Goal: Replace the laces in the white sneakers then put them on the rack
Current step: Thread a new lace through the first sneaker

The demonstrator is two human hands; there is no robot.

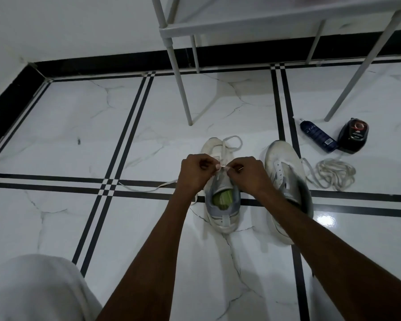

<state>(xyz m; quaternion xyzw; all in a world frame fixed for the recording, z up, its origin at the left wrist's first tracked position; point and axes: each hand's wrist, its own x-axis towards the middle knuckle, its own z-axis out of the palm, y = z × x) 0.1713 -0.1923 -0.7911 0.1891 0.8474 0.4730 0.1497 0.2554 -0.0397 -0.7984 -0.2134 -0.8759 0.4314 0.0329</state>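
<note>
your left hand (196, 171) and right hand (245, 173) meet over the left sneaker (220, 198) on the marble floor (79, 135), fingers curled, both pinching its white lace (222, 166) above the tongue. loops of that lace trail past the toe and off to the left. the right sneaker (285, 181) stands just beside it, unlaced, with a loose pile of laces (333, 173) near it. a dark bottle (317, 135) and a black container (353, 135) lie by the white rack (264, 26) legs.
</note>
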